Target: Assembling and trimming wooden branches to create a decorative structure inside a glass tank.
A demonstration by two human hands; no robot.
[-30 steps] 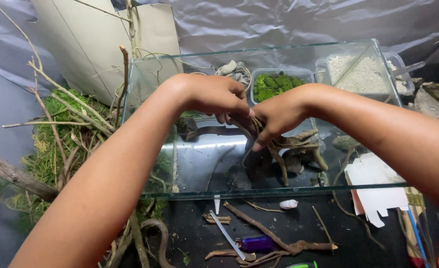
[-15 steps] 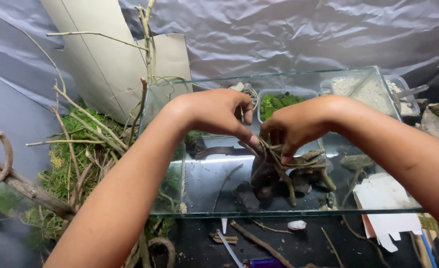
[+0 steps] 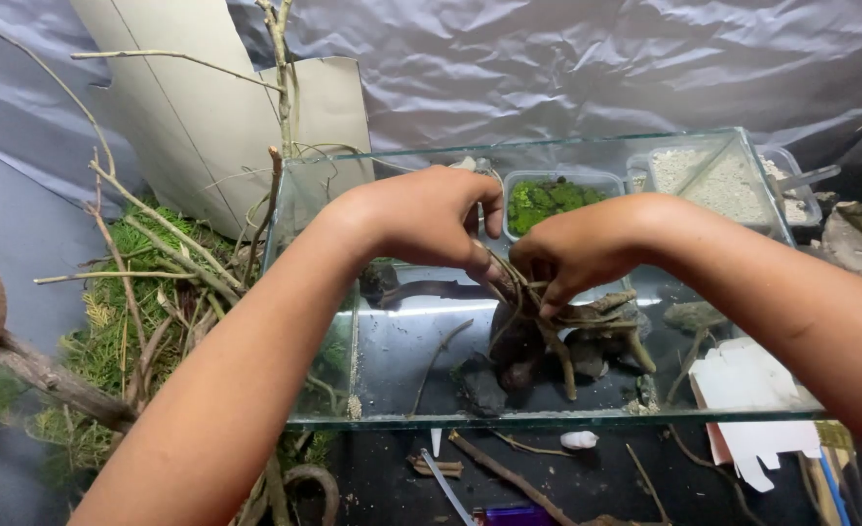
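Both hands meet above the glass tank [image 3: 372,292]; left hand [image 3: 426,216] and right hand [image 3: 587,248] each keep a closed grip, apparently pinching the twig bundle [image 3: 533,312] just beneath their fingertips.

Dark tabletop [image 3: 382,477] carries glass tank [image 3: 548,419], twigs [image 3: 509,477] (loose), moss pile [image 3: 109,331], white shell [image 3: 579,440].

Both forearms run off the bottom and right edges. The left hand [image 3: 421,219] and right hand [image 3: 582,248] cover the top of the driftwood [image 3: 548,341]; their fingers [image 3: 479,258] hide the grip. The purple object [image 3: 514,514] is cut by the bottom edge.
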